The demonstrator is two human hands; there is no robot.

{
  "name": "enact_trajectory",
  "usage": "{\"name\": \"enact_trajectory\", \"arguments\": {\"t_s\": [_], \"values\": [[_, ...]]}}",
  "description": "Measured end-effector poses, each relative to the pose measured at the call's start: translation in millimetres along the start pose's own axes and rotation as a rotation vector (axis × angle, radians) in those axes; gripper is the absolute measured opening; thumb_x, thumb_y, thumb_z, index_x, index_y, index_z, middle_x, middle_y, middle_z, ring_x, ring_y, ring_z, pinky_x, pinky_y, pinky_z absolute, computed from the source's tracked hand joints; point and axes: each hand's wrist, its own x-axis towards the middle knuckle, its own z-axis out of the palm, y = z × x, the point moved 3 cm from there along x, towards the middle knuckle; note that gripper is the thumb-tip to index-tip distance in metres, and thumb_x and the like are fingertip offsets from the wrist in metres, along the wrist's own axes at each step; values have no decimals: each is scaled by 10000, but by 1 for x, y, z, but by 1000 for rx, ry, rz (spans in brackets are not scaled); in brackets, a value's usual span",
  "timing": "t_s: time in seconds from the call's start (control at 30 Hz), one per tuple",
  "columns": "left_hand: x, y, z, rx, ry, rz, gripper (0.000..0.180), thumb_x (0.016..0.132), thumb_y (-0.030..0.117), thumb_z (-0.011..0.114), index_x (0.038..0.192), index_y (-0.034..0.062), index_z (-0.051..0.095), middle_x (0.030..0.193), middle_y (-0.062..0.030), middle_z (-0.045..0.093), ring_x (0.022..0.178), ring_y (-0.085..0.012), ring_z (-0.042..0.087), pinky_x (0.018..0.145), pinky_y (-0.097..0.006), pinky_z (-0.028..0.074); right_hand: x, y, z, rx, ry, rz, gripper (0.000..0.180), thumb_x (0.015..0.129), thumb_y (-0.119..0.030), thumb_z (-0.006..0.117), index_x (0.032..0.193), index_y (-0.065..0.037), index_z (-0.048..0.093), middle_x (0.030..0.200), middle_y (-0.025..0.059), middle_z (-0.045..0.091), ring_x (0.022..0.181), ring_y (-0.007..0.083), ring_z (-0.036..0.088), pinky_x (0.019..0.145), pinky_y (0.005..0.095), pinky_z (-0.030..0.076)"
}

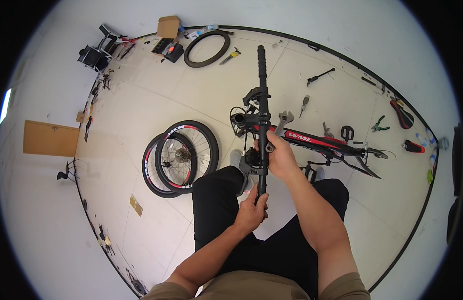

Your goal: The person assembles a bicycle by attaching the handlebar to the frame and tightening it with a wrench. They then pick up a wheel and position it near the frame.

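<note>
A black bicycle handlebar [262, 85] runs from my lap up the middle of the view, with brake levers and a stem clamped on it. My left hand [251, 212] grips its near end. My right hand [280, 157] holds an adjustable wrench [281, 125] beside the bar, its jaw near the stem. A red and black bicycle frame [321, 142] lies on the floor just right of the bar.
Two bicycle wheels [181, 157] lie stacked at the left. A loose tyre [207, 48], a cardboard box [168, 26] and small tools lie at the back. Pliers [380, 125], a saddle [402, 114], a screwdriver [304, 104] and other parts are scattered at the right.
</note>
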Motion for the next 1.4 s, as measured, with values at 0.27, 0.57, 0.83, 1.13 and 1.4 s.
{"name": "enact_trajectory", "arguments": {"t_s": [0.27, 0.57, 0.83, 1.13, 1.4], "values": [[41, 38, -96, 343, 182, 39, 251, 921, 198, 643, 794, -14, 686, 612, -46, 623, 495, -100, 569, 459, -256, 447, 5, 12, -24, -273, 64, -28, 213, 992, -236, 536, 928, -41, 591, 761, 66, 614, 648, 134, 566, 603, 282, 457], [179, 7, -108, 352, 253, 545, 627, 764, 103, 742, 1342, 54, 503, 1175, -181, 617, 1016, -313, 623, 886, -380, 500, 3, 12, -20, -362, 88, -35, 230, 1008, -266, 519, 943, -55, 584, 748, 77, 613, 640, 158, 548, 628, 295, 444], [212, 24, -92, 262, 69, 621, 428, 816, 99, 686, 1211, 59, 525, 1083, -160, 635, 1036, -365, 610, 894, -408, 486, -5, 7, -4, -168, 72, 43, 290, 1020, -324, 492, 1069, -51, 573, 760, 83, 597, 659, 165, 530, 652, 303, 449], [219, 25, -82, 195, 126, 512, 420, 767, 218, 763, 1080, 32, 554, 922, -171, 637, 877, -353, 635, 787, -411, 508, -18, -13, 19, -104, -9, 111, 428, 1032, -401, 425, 1273, -67, 545, 791, 48, 567, 710, 149, 472, 678, 273, 418], [221, 40, -64, 69, 98, 441, 402, 691, 321, 789, 905, 16, 639, 850, -205, 663, 825, -375, 644, 736, -420, 513, -25, -18, 27, -14, 122, 78, 421, 1024, -400, 429, 1252, -73, 564, 808, 50, 556, 729, 160, 486, 683, 283, 429]]}}
